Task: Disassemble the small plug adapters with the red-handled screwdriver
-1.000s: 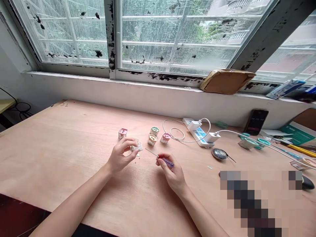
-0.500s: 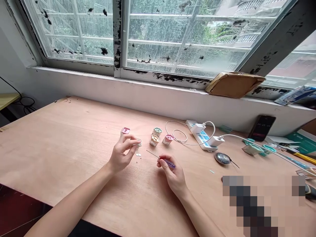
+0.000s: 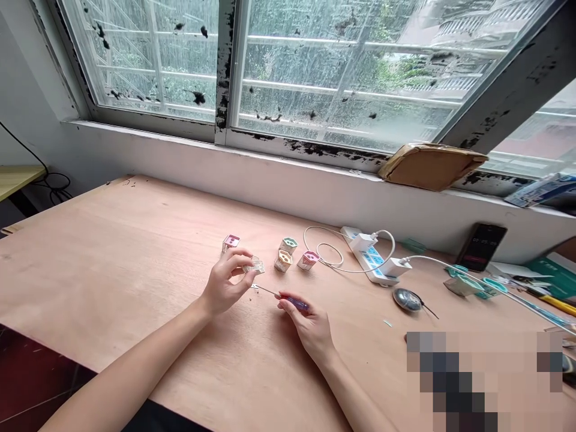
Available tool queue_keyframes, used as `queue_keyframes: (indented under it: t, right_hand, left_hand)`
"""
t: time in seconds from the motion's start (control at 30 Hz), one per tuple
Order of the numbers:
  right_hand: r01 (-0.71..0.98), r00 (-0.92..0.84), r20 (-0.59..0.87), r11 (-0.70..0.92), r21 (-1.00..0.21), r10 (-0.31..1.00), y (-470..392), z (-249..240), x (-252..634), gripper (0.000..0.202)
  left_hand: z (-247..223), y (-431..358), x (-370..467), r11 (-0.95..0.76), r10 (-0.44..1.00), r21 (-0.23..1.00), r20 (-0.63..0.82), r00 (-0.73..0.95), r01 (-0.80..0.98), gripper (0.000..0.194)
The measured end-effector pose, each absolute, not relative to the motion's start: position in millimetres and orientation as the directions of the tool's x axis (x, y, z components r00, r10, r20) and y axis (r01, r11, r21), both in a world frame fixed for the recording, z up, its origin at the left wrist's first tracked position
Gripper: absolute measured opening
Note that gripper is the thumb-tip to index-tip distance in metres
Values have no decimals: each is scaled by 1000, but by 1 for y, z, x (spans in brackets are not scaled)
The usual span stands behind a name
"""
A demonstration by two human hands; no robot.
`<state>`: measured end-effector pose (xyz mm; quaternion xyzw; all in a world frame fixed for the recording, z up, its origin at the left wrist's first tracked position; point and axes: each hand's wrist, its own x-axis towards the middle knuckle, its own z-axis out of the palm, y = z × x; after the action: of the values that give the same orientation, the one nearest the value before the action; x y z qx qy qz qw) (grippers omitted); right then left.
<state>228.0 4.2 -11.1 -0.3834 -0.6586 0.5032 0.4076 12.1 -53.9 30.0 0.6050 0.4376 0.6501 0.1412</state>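
Note:
Between the thumb and fingers of my left hand (image 3: 227, 279) is a small clear plastic case (image 3: 255, 266), lifted just off the wooden table. My right hand (image 3: 306, 321) is closed around the purple handle of a screwdriver (image 3: 294, 302); its thin shaft points left toward a small white piece (image 3: 254, 286) on the tabletop. Tiny dark specks lie close to that piece. Behind my left hand stands a small pink-topped box (image 3: 231, 241). Right of the case are similar boxes with a green top (image 3: 288, 244), a yellow top (image 3: 283, 261) and a pink top (image 3: 308, 260).
A white power strip (image 3: 371, 259) with chargers and a looping cable lies at the back right. Nearby are a round dark object (image 3: 408, 299), teal-rimmed containers (image 3: 463, 284) and a phone (image 3: 483, 247) against the wall. Part of the lower right is pixelated.
My left hand has tilted the clear case, so more of it shows. The screwdriver in my right hand has moved left, its tip now close to the white piece. The view has shifted slightly.

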Motion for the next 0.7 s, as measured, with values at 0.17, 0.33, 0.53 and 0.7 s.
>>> queue_keyframes:
  t: [0.17, 0.33, 0.53, 0.7]
  right_hand:
    - [77, -394, 135, 179, -981, 909, 4, -11, 226, 43]
    - [84, -418, 125, 175, -981, 900, 4, -8, 225, 39]
    - [71, -411, 137, 181, -981, 901, 4, -6, 226, 40]
    - [31, -361, 128, 149, -988, 924, 5, -6, 229, 45]
  left_hand:
    - [29, -53, 13, -562, 722, 751, 650, -238, 346, 8]
    - [26, -52, 12, -552, 739, 761, 636, -223, 340, 8]
    - [23, -50, 9, -533, 740, 755, 635, -222, 381, 9]
    - [21, -49, 6, -503, 768, 764, 610, -197, 404, 15]
